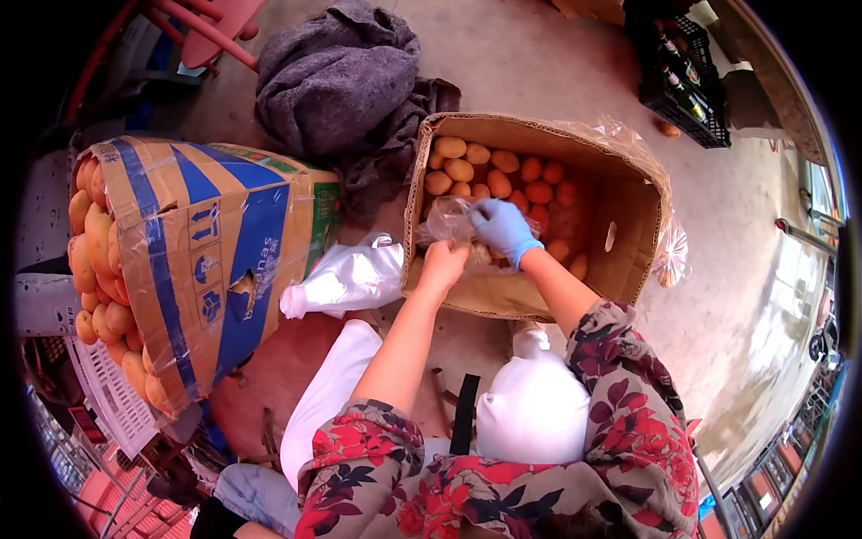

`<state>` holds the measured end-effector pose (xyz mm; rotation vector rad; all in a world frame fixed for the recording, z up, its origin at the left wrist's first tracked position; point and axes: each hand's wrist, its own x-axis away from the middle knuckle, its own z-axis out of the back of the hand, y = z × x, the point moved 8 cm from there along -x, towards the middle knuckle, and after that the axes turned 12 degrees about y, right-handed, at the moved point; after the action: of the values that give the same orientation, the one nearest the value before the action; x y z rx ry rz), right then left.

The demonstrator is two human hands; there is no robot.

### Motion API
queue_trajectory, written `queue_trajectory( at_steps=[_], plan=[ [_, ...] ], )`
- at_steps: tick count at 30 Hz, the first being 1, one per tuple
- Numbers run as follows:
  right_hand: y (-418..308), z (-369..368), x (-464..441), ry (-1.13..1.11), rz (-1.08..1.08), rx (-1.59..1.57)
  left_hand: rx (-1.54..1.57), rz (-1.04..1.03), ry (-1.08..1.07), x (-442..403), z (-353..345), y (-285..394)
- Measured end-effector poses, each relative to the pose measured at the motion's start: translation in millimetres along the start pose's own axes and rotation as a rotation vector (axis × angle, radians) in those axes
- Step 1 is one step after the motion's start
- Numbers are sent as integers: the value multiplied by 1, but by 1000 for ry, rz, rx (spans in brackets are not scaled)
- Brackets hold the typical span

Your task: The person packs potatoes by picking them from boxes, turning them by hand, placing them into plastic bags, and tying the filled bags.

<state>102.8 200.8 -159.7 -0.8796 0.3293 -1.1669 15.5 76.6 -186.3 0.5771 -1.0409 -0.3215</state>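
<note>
Nearest the camera, red-flowered grey fabric sleeves [364, 440]. Beyond, toward the near-left corner of an open brown cardboard box [584, 148], bare left hand [446, 265] and blue-gloved right hand [505, 229], each grip seemingly pinching a crumpled, clear plastic bag [440, 223]. Could tear or slip free, being thin and tugged from two sides. Counted: two hands, one clear bag, one shiny white plastic bundle [346, 280] outside the left edge, one tilted blue-striped carton [171, 225]; over a dozen tan, rounded potatoes [459, 171] near the far-left corner, others hidden.
</note>
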Motion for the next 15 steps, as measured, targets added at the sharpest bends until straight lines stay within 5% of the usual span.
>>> queue_trajectory(
  at_steps=[1,4,11,15],
  plan=[
    [1,12,-17,149,-6,-105,31,-71,109,-9,3,-4],
    [4,4,-59,307,72,117,275,63,-17,-24,-5,-21],
    [21,-79,-103,331,7,460,500,86,81,-26,1,5],
    [41,-83,-105,234,-41,283,519,92,67,-34,-2,5]
  ],
)
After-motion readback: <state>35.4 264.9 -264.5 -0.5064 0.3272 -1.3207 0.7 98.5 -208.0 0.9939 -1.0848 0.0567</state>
